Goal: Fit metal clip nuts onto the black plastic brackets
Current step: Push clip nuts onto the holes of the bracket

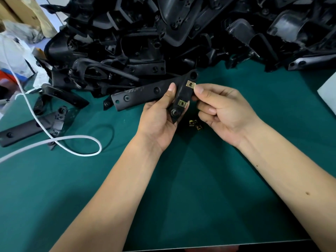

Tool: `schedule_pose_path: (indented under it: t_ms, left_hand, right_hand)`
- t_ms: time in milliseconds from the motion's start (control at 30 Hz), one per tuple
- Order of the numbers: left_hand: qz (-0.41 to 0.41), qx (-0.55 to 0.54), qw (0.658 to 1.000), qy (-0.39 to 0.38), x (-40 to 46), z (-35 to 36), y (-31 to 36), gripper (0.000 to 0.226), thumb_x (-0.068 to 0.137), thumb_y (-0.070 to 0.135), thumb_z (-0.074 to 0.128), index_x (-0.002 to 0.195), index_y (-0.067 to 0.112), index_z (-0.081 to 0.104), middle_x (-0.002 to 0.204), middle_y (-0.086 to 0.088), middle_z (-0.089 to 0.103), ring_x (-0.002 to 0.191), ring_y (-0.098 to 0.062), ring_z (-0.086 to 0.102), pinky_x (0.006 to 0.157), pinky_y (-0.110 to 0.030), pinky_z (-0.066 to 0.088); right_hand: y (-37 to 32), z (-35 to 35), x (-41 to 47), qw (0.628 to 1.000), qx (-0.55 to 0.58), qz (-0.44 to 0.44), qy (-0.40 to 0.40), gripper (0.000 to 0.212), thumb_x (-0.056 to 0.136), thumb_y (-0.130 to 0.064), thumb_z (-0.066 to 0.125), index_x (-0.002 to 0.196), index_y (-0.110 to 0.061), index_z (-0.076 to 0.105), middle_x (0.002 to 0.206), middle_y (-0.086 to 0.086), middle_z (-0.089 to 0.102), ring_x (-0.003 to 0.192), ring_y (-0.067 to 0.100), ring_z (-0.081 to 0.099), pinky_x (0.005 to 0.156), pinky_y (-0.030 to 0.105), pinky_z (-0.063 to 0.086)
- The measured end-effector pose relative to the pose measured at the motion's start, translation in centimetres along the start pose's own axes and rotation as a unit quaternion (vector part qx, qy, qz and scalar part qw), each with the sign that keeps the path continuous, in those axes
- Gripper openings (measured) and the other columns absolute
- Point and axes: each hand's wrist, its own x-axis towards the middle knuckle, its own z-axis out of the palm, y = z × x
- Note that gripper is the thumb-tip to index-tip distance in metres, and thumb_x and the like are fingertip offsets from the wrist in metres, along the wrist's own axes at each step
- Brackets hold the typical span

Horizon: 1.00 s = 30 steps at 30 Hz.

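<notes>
Fingertips (199,90) of my right hand (223,113) press against the upper clip nut (191,84), thumb and forefinger closed on its outer edge where it sits on the black bracket (138,96). My left hand (160,115) grips that bracket from below, thumb laid on its top face and the other fingers curled underneath. I see a second clip nut (182,103) already seated lower on the same arm of the bracket. Just under my hands, a few loose clip nuts (195,124) lie on the green mat (200,188). Beyond them rises a big pile of black brackets (181,33). To the left, a white cable (80,139) loops across the mat over another bracket (23,130).
</notes>
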Motion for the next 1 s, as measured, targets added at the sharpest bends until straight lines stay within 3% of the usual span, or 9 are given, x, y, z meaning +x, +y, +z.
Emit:
schedule_pose_path:
  t_ms: [100,233,400,467,600,700,833,933,1000]
  left_hand:
    - [-0.013,0.0,1.0,-0.003,0.1,-0.2,0.0,0.043,0.103,0.018,0.059,0.068,0.018,0.083,0.08,0.003,0.078,0.066,-0.005,0.071,0.06,-0.019,0.056]
    - [-0.013,0.027,1.0,-0.009,0.1,-0.3,0.0,0.034,0.102,0.015,0.062,0.073,0.016,0.082,0.084,0.0,0.078,0.068,-0.008,0.073,0.062,-0.022,0.058]
    - [-0.001,0.066,0.998,0.002,0.2,-0.3,-0.1,0.013,0.101,0.012,0.063,0.105,0.006,0.073,0.093,-0.005,0.079,0.075,-0.011,0.074,0.064,-0.025,0.059]
    - [-0.007,0.069,0.998,-0.003,0.3,-0.3,0.0,0.014,0.101,0.016,0.064,0.102,0.008,0.075,0.092,-0.004,0.078,0.075,-0.01,0.073,0.065,-0.024,0.059]
    - [-0.014,0.005,1.0,-0.009,0.4,-0.3,0.2,0.021,0.101,0.028,0.062,0.099,0.009,0.072,0.09,-0.005,0.071,0.087,-0.018,0.068,0.092,-0.034,0.057]
    - [-0.008,-0.034,0.999,0.008,0.7,-0.3,0.2,0.029,0.105,0.033,0.057,0.093,0.01,0.072,0.082,-0.003,0.069,0.085,-0.02,0.065,0.103,-0.039,0.049]
    - [-0.007,-0.041,0.999,0.015,0.7,-0.1,-0.1,0.026,0.102,0.033,0.059,0.091,0.01,0.067,0.073,-0.003,0.061,0.072,-0.017,0.057,0.094,-0.039,0.046]
    - [-0.01,-0.041,0.999,0.027,0.2,0.1,-0.2,0.028,0.086,0.034,0.07,0.085,0.009,0.057,0.069,-0.006,0.048,0.06,-0.017,0.048,0.091,-0.044,0.043]
    - [0.004,-0.044,0.998,0.047,0.0,0.3,-0.4,0.024,0.09,0.027,0.07,0.079,0.009,0.058,0.067,-0.006,0.051,0.058,-0.017,0.049,0.084,-0.043,0.046]
  right_hand:
    - [-0.2,0.0,-0.1,1.0,-0.013,-0.017,-0.006,0.011,0.083,-0.018,0.075,0.088,-0.008,0.076,0.082,0.005,0.065,0.049,0.005,0.034,0.045,0.017,0.03]
    - [-0.1,-0.3,-0.2,0.997,-0.06,-0.051,0.007,0.01,0.092,-0.008,0.071,0.083,-0.004,0.073,0.068,0.002,0.061,0.048,0.006,0.032,0.045,0.018,0.029]
    - [-0.1,-0.5,-0.4,0.994,-0.086,-0.06,0.029,0.014,0.093,-0.005,0.069,0.081,0.0,0.068,0.061,0.002,0.055,0.047,0.007,0.028,0.046,0.02,0.027]
    - [0.0,-0.1,-0.4,0.995,-0.074,-0.058,0.027,0.014,0.092,-0.011,0.07,0.082,-0.001,0.069,0.068,0.004,0.058,0.048,0.007,0.029,0.046,0.02,0.027]
    - [0.8,1.6,-0.4,0.994,-0.076,-0.064,-0.034,0.023,0.092,-0.028,0.07,0.085,-0.005,0.068,0.073,0.007,0.045,0.051,0.01,0.028,0.047,0.023,0.024]
    - [1.2,1.9,-0.5,0.992,-0.109,-0.062,-0.02,0.016,0.095,-0.018,0.07,0.088,-0.004,0.071,0.076,0.012,0.038,0.053,0.013,0.025,0.049,0.026,0.02]
    - [1.2,1.7,-0.7,0.992,-0.116,-0.058,0.003,0.009,0.096,-0.003,0.067,0.095,0.005,0.071,0.079,0.02,0.051,0.05,0.012,0.027,0.047,0.023,0.024]
    - [1.3,1.9,-0.6,0.992,-0.114,-0.058,-0.018,0.009,0.096,0.0,0.066,0.09,0.007,0.069,0.072,0.016,0.057,0.047,0.01,0.029,0.045,0.022,0.023]
    - [1.4,1.8,-0.6,0.992,-0.113,-0.055,-0.023,0.01,0.096,0.001,0.066,0.087,0.005,0.069,0.07,0.013,0.057,0.046,0.009,0.03,0.046,0.022,0.023]
